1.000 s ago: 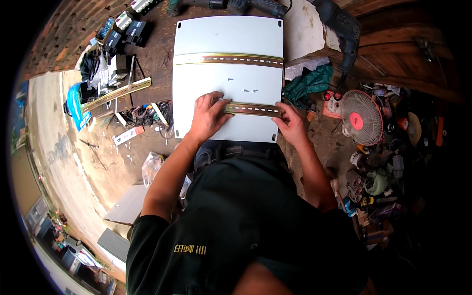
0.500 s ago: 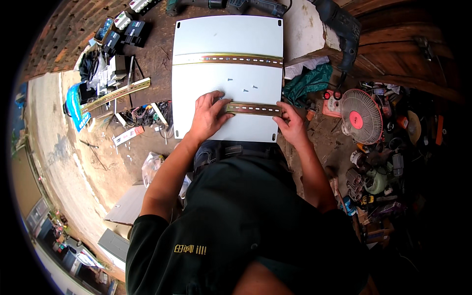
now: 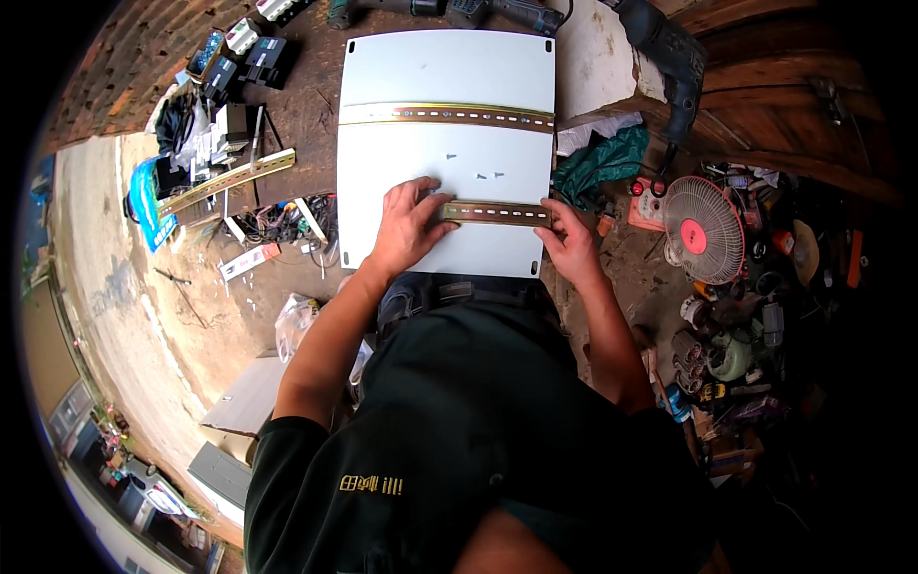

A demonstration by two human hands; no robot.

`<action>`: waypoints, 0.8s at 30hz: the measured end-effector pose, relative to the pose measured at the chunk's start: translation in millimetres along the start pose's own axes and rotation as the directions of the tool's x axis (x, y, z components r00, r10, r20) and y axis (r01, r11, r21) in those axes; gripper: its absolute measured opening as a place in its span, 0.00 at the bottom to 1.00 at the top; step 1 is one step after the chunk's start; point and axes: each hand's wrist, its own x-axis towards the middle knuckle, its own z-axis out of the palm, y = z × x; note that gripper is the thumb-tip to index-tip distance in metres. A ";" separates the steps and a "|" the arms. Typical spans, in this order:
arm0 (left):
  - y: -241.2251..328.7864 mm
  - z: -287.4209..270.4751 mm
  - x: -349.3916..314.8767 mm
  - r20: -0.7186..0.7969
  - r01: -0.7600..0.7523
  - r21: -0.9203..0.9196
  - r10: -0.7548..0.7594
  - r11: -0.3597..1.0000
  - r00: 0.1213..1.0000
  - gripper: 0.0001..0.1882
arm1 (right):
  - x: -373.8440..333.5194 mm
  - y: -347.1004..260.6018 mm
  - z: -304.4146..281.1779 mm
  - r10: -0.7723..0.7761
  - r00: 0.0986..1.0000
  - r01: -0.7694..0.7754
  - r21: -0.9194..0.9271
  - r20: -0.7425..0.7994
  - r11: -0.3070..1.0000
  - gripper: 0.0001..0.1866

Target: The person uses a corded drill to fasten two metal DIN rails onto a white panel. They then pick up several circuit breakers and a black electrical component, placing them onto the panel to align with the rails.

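Observation:
A white metal mounting plate (image 3: 382, 172) lies before me with a slot in each corner. Across its lower part runs a short slotted DIN rail (image 3: 495, 212). My left hand (image 3: 411, 225) grips the rail's left end between thumb and fingers. At the opposite end, my right hand (image 3: 569, 239) pinches the rail by the plate's right edge. Several small screws (image 3: 481, 176) lie loose on the plate above this rail. Farther up, a longer DIN rail (image 3: 449, 116) spans the plate from side to side.
Power tools (image 3: 507, 11) lie beyond the plate's far edge, and a corded drill (image 3: 669, 77) is at the upper right. Another DIN rail (image 3: 229, 180) rests left among boxed parts. A fan (image 3: 703, 230) with a pink hub stands right, beside clutter on the floor.
The plate and everything around it appear shifted very slightly to the right in view. Both hands keep their hold on the short rail.

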 end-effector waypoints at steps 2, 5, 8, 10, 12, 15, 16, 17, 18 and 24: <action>-0.1 -0.3 0.3 -0.001 -0.005 0.002 0.005 1.000 1.000 0.26 | -0.3 -0.4 -0.3 -0.003 1.000 0.003 -0.001 -0.002 1.000 0.24; -1.0 0.2 0.1 -0.001 -0.010 -0.005 0.010 1.000 1.000 0.26 | -0.8 -2.3 -0.6 0.004 1.000 -0.004 -0.010 -0.002 1.000 0.24; -0.4 -0.1 0.0 -0.001 -0.007 -0.009 0.007 1.000 1.000 0.26 | -0.9 -2.7 -1.2 0.018 1.000 -0.018 -0.024 -0.001 1.000 0.24; 0.4 -0.1 0.0 -0.001 -0.005 -0.012 0.005 1.000 1.000 0.26 | -1.1 -4.4 -1.5 0.020 1.000 -0.020 -0.039 -0.003 0.999 0.24; 0.4 -0.2 0.0 -0.003 -0.005 -0.020 0.004 1.000 1.000 0.26 | -1.3 -3.3 -1.1 0.027 1.000 -0.027 -0.025 -0.005 0.999 0.24; -2.2 2.0 -0.7 -0.016 -0.021 -0.012 0.021 1.000 1.000 0.26 | -1.0 -7.2 -2.0 0.027 1.000 -0.027 -0.032 0.000 0.999 0.24; -2.3 2.0 -1.4 -0.012 -0.015 -0.018 0.014 1.000 1.000 0.26 | -0.7 -9.5 -2.7 0.025 1.000 -0.025 -0.039 0.004 0.999 0.24; -2.4 1.9 -2.0 -0.009 -0.008 -0.024 0.008 1.000 1.000 0.26 | -0.6 -10.3 -2.9 -0.031 0.999 0.030 -0.074 -0.016 0.997 0.23; -1.4 0.8 -1.4 -0.005 -0.003 -0.030 0.003 1.000 1.000 0.26 | -0.5 -11.1 -3.0 -0.087 0.996 0.082 -0.109 -0.035 0.991 0.23; 16.8 -22.3 -16.4 0.124 0.159 -0.367 -0.121 0.917 0.985 0.24 | -15.9 -35.4 -14.9 -0.115 0.991 0.127 -0.211 0.067 0.969 0.21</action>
